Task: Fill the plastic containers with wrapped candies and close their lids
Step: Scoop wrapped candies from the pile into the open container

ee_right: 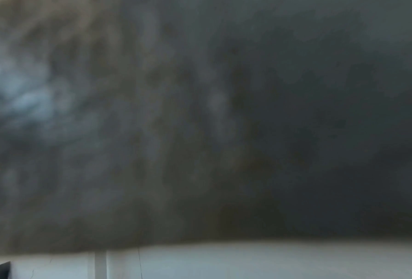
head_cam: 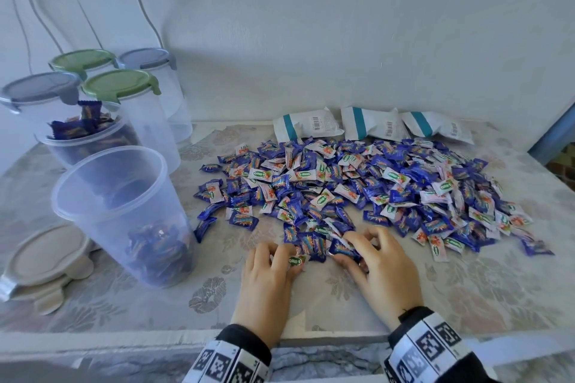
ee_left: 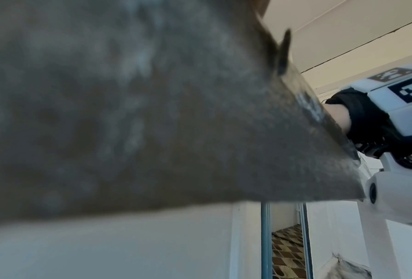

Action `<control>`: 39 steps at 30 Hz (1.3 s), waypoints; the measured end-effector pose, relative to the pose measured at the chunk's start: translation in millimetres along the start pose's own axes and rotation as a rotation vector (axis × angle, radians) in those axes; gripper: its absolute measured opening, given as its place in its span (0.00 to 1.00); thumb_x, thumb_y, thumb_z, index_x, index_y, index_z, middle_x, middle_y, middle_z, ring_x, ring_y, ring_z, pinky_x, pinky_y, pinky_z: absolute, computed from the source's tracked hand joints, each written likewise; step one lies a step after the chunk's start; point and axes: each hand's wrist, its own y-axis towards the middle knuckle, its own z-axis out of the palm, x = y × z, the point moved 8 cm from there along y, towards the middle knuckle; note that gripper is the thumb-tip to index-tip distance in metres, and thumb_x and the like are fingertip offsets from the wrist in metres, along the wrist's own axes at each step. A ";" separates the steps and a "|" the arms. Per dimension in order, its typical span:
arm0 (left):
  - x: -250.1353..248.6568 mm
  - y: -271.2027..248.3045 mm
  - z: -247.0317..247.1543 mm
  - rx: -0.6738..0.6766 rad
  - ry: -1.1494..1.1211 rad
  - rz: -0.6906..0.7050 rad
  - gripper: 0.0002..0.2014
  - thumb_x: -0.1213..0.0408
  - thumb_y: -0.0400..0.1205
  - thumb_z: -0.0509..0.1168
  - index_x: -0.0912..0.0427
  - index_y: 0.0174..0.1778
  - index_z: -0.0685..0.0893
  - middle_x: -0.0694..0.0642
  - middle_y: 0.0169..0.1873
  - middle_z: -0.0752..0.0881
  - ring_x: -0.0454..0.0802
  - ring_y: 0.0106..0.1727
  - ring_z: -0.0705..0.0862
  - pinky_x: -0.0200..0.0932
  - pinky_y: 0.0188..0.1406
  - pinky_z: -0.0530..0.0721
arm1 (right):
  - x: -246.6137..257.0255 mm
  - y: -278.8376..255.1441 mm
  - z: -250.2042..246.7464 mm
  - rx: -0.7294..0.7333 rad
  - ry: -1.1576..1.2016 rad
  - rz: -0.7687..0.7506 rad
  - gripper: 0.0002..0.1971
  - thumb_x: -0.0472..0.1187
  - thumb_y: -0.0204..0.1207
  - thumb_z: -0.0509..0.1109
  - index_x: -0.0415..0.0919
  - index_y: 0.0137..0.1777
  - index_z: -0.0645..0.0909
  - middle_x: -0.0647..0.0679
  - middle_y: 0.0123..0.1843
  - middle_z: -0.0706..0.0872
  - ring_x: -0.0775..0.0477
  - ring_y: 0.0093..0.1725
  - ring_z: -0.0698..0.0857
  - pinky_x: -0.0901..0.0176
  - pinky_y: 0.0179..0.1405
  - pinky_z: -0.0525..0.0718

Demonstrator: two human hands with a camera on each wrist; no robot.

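Observation:
A wide heap of blue and white wrapped candies (head_cam: 357,190) covers the middle of the table in the head view. Both hands work at its near edge. My left hand (head_cam: 281,255) curls its fingers over a few candies, with a white one (head_cam: 295,260) showing between them. My right hand (head_cam: 354,247) curls round a clump of blue candies (head_cam: 342,250). To the left stands an open clear container (head_cam: 124,211) with candies in its bottom. Behind it is another open container (head_cam: 84,140) heaped to the rim. Both wrist views are dark and blurred against the table.
Several closed containers with green lids (head_cam: 119,84) and grey lids (head_cam: 40,88) stand at the back left. Loose beige lids (head_cam: 46,255) lie at the front left. Three white bags (head_cam: 373,126) rest against the wall. A blue door frame (head_cam: 557,127) is at the right.

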 end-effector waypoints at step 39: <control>61.8 76.6 -227.4 -0.187 0.034 -0.133 0.07 0.56 0.82 0.60 0.53 0.50 0.71 0.46 0.46 0.75 0.56 0.50 0.79 0.46 0.49 0.76 | 82.2 74.1 -26.1 -0.022 0.812 0.149 0.19 0.57 0.60 0.72 0.52 0.51 0.83 0.53 0.33 0.85 0.55 0.30 0.82 0.73 0.31 0.78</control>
